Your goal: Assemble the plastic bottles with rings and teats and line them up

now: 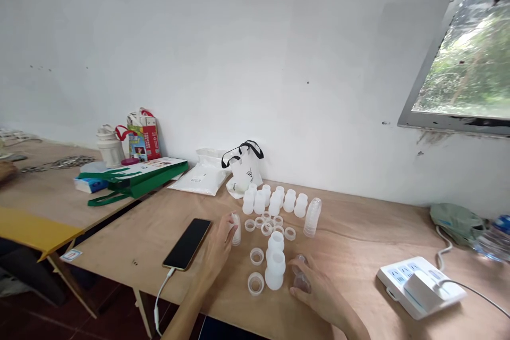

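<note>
My left hand (220, 243) has its fingers curled against a short stack of translucent white discs (236, 230) standing on the table. My right hand (316, 286) is closed around clear, teat-shaped pieces (300, 275), partly hidden by the fingers. Between my hands stand small frosted white bottles (274, 271) in a line. Two white screw rings (255, 283) lie just left of them. Farther back are several more loose rings (266, 228) and a group of frosted bottles (274, 203). A nested stack of clear domed caps (313, 218) leans at their right.
A charging phone (187, 244) lies left of my left hand. A power strip (420, 284) with a plugged-in adapter sits at the right. Toward the wall are a white plastic packet (201, 178), a white tote (247, 172), a green bag (147, 180) and a grey-green cloth item (456, 223).
</note>
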Motion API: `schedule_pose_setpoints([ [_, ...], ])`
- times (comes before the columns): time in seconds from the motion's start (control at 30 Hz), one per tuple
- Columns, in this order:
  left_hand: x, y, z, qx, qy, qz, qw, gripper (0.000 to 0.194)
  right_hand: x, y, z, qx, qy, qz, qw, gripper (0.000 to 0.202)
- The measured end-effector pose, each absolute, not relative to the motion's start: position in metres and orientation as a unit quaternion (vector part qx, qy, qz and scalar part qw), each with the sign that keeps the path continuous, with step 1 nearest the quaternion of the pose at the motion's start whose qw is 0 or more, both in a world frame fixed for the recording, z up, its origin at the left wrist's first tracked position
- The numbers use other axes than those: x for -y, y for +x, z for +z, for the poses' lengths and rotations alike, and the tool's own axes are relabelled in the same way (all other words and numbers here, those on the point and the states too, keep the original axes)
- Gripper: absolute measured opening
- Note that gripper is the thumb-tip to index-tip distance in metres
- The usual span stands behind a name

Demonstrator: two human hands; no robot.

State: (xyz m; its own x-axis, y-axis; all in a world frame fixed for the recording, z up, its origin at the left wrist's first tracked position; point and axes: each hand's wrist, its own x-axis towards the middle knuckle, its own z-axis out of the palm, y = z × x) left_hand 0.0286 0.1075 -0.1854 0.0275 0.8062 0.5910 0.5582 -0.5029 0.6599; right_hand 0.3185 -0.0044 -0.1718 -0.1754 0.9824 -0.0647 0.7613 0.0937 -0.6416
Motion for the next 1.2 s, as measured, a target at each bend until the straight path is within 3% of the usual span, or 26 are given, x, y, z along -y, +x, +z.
schedule_pose_setpoints([
  [0.23, -0.108, 0.026, -0.180, -0.473, 0.681, 0.548, 0.111, 0.021, 0.009, 0.315, -0.162, 0.716, -0.598, 0.302, 0.195, 0.038],
  [0.6, -0.103, 0.028, -0.181, -0.490, 0.689, 0.513, 0.147, 0.029, 0.007, 0.318, -0.167, 0.718, -0.592, 0.307, 0.196, 0.037],
  [0.93, -0.102, 0.023, -0.167, -0.424, 0.709, 0.559, 0.065, 0.034, 0.007, 0.319, -0.163, 0.720, -0.591, 0.312, 0.186, 0.037],
  [1.03, -0.093, 0.018, -0.153, -0.445, 0.708, 0.537, 0.110, 0.036, 0.006, 0.320, -0.165, 0.720, -0.587, 0.318, 0.191, 0.037],
  [1.2, -0.079, 0.014, -0.145, -0.408, 0.804, 0.341, 0.266, 0.035, 0.005, 0.321, -0.169, 0.719, -0.593, 0.312, 0.186, 0.038],
])
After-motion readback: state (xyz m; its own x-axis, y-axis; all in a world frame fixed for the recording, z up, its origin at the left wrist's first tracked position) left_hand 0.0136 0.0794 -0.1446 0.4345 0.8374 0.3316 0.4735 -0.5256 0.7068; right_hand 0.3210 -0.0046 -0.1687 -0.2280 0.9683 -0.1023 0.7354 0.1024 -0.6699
